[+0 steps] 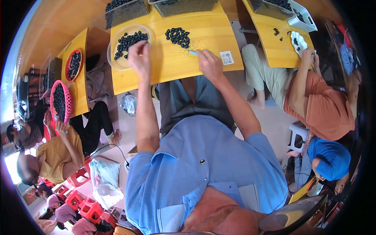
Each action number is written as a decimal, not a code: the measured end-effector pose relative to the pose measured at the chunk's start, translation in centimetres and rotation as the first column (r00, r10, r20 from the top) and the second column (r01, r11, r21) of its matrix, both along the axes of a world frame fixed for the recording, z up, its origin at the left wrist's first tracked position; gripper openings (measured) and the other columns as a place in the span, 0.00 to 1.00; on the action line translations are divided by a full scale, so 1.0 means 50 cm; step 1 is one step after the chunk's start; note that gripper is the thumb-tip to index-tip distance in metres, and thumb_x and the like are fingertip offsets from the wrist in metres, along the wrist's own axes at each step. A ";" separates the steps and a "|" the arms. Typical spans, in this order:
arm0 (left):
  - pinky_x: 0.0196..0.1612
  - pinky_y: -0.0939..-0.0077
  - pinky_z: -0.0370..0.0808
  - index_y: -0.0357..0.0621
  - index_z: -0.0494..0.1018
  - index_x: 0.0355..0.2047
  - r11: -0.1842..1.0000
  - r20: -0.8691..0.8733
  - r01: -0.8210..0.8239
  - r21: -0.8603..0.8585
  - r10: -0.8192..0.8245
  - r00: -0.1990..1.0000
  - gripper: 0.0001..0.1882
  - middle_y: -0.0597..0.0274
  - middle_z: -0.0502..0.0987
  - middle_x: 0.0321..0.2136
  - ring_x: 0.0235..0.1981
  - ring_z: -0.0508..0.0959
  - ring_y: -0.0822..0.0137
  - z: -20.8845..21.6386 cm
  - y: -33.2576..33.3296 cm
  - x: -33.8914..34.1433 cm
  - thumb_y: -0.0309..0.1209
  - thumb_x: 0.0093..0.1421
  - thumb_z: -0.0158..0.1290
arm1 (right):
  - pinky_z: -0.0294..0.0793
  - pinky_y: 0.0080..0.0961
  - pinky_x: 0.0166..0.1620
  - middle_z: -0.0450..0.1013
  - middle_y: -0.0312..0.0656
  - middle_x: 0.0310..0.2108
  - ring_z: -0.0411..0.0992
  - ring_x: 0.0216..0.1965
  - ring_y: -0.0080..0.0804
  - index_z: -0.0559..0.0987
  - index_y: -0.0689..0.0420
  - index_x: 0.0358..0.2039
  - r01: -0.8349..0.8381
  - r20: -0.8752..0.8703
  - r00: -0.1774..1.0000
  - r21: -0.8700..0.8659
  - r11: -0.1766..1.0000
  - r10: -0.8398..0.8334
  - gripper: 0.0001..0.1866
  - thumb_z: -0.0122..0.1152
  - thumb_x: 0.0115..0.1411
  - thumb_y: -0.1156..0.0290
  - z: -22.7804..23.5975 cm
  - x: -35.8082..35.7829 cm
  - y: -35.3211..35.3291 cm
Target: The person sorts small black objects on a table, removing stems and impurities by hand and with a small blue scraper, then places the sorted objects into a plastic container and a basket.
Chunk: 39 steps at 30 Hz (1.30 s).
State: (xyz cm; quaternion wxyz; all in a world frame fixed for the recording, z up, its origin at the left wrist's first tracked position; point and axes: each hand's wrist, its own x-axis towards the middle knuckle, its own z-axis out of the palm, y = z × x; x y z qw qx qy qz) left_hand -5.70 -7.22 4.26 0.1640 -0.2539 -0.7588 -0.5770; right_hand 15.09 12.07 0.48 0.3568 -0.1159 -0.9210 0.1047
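Observation:
My left hand (140, 58) is over the right side of a round clear tub (110, 55), its fingers bent together in a pinch. Whatever it may hold is too small to make out. Small dark round pieces (127, 42), like berries or nuts, lie in the tub. My right hand (210, 63) is closed round a slim light-blue tool (192, 52), its tip pointing left, with the rest hidden in my fingers. Just beyond the tool is a loose pile of the same dark pieces (177, 36), with dark crumbs beside it on the yellow table (168, 64).
Clear bins (127, 15) of dark pieces stand at the table's far edge. A white label (226, 57) lies right of my right hand. Co-workers sit at tables on both sides, near a pink basket (67, 102), a red bowl (81, 62) and a white dish (300, 50).

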 end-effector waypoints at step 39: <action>0.39 0.67 0.81 0.38 0.84 0.41 0.916 0.174 0.337 -0.216 -0.304 0.937 0.11 0.52 0.82 0.34 0.31 0.84 0.59 -0.060 0.120 0.127 0.26 0.58 0.68 | 0.79 0.40 0.36 0.73 0.41 0.31 0.78 0.35 0.43 0.83 0.57 0.43 0.001 -0.045 0.999 -0.084 0.996 -0.005 0.09 0.62 0.61 0.77 -0.001 -0.001 0.001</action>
